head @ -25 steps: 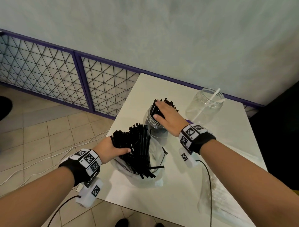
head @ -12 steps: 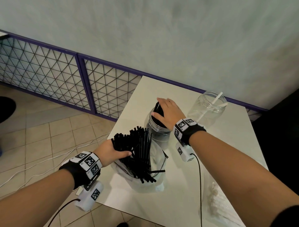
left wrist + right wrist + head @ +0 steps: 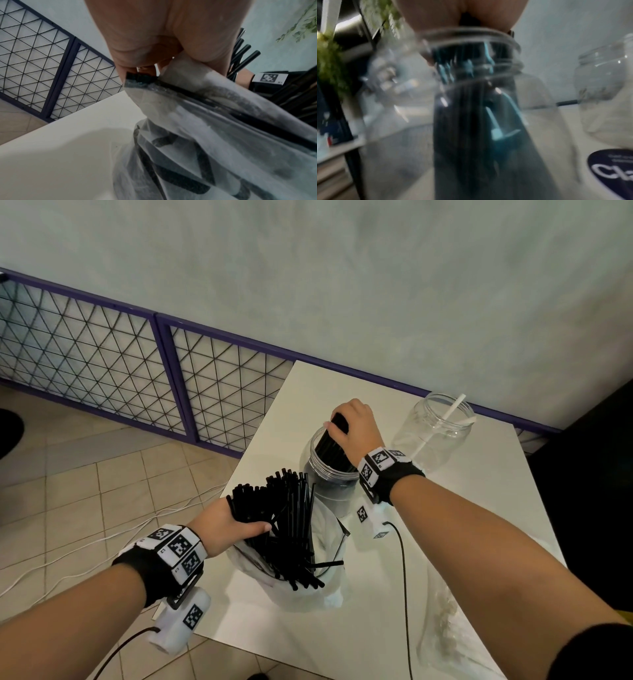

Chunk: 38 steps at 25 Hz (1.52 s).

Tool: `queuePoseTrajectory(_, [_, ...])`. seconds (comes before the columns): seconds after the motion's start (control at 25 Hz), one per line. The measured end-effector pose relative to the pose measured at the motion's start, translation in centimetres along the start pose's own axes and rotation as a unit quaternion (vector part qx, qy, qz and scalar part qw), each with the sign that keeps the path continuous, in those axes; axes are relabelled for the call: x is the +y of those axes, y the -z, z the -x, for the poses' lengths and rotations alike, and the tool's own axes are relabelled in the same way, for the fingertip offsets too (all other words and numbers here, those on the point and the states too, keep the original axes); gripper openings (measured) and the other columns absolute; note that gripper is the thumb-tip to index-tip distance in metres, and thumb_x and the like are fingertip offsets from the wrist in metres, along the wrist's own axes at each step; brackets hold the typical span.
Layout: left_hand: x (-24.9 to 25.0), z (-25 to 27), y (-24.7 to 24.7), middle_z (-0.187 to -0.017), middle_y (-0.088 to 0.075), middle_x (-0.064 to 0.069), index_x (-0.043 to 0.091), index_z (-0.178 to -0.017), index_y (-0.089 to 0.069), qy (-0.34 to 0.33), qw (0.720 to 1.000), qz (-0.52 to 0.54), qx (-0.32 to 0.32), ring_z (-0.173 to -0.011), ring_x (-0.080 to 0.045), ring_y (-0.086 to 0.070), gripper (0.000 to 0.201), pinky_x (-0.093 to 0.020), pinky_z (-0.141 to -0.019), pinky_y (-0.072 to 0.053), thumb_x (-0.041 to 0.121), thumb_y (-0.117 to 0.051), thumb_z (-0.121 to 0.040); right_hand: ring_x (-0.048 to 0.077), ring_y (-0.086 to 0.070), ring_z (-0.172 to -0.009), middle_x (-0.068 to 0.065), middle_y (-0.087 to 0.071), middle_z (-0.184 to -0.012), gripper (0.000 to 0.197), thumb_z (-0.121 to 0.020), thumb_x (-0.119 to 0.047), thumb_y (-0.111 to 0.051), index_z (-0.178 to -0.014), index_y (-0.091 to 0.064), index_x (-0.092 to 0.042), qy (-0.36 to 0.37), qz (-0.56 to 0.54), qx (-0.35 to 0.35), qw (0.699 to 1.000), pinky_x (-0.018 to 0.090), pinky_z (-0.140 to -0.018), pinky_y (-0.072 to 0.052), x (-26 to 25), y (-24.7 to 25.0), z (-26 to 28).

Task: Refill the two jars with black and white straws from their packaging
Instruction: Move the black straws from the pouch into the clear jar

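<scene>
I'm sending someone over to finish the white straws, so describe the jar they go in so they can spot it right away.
On the white table by the wall stand two clear jars. The one you want is the far jar, nearest the wall on the right. Unlike the near jar, packed with black straws under the right hand, it holds a single white straw.

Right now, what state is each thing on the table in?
Clear jar of black straws: upright, partly filled.
Clear jar with one white straw: upright, nearly empty.
Plastic bag of black straws: open.
Right hand: gripping straws in jar.
Left hand: holding bag straws.
</scene>
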<state>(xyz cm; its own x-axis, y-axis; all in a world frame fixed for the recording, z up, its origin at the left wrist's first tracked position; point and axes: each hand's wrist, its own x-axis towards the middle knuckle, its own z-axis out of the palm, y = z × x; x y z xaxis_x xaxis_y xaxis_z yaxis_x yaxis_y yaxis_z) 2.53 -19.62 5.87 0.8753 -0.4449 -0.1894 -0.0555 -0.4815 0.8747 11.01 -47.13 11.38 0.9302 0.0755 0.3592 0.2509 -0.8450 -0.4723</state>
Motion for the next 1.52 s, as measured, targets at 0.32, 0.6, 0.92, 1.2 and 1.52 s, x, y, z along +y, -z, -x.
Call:
queuePoseTrajectory(0.32, [-0.6,-0.4,0.0,-0.082,-0.069,0.004,0.027,-0.084,-0.066,-0.006,1.000,-0.007,0.006,-0.083,-0.011,-0.065,0.046,-0.033,-0.081,-0.053,0.062,-0.066,-0.054,0.028,-0.052,-0.107,0.012,-0.056,-0.113,0.025,-0.096,-0.028,-0.051,-0.110,-0.061,-0.010,-0.072,0.069,-0.155,0.983,0.027,-0.088,-0.035,1.0,1.4,-0.8])
queuePoseTrajectory(0.6, [-0.1,-0.2,0.0,-0.081,-0.070,0.008,0.027,-0.087,-0.067,0.001,1.000,0.005,0.009,-0.080,-0.004,-0.065,0.028,-0.033,-0.083,-0.052,0.041,-0.081,-0.067,0.029,-0.041,-0.113,0.010,-0.045,-0.122,0.035,-0.094,-0.040,-0.052,-0.118,-0.060,-0.016,-0.117,0.087,-0.026,0.989,0.034,-0.092,-0.035,0.6,1.2,0.0])
queuePoseTrajectory(0.92, [-0.6,-0.3,0.1,-0.087,-0.072,0.005,0.029,-0.089,-0.068,0.004,1.000,0.010,-0.002,-0.090,-0.014,-0.068,0.044,-0.043,-0.089,-0.053,0.060,-0.071,-0.058,0.020,-0.042,-0.112,0.005,-0.046,-0.122,0.039,-0.092,-0.035,-0.044,-0.124,-0.054,-0.016,0.046,-0.005,0.023,0.999,0.037,-0.099,-0.036,-1.1,4.5,12.1])
queuePoseTrajectory(1.2, [0.6,0.4,-0.3,-0.094,-0.072,0.006,0.030,-0.094,-0.067,0.033,0.999,0.018,0.007,-0.096,-0.013,-0.066,0.050,-0.041,-0.094,-0.051,0.060,-0.071,-0.053,0.014,-0.023,-0.131,-0.007,-0.026,-0.143,0.087,-0.076,-0.069,-0.055,-0.144,-0.027,-0.023,0.012,0.045,-0.136,0.990,0.032,-0.108,-0.017,-2.6,0.4,22.1])
queuePoseTrajectory(1.52, [0.4,0.7,-1.2,-0.091,-0.073,0.002,0.028,-0.091,-0.068,0.039,0.998,0.019,0.033,-0.093,-0.017,-0.069,0.048,-0.046,-0.090,-0.053,0.058,-0.074,-0.054,0.013,-0.035,-0.110,-0.007,-0.045,-0.113,0.066,-0.063,-0.076,-0.060,-0.111,-0.059,-0.030,-0.030,0.009,-0.019,0.999,0.031,-0.100,-0.022,-9.6,-3.9,19.5])
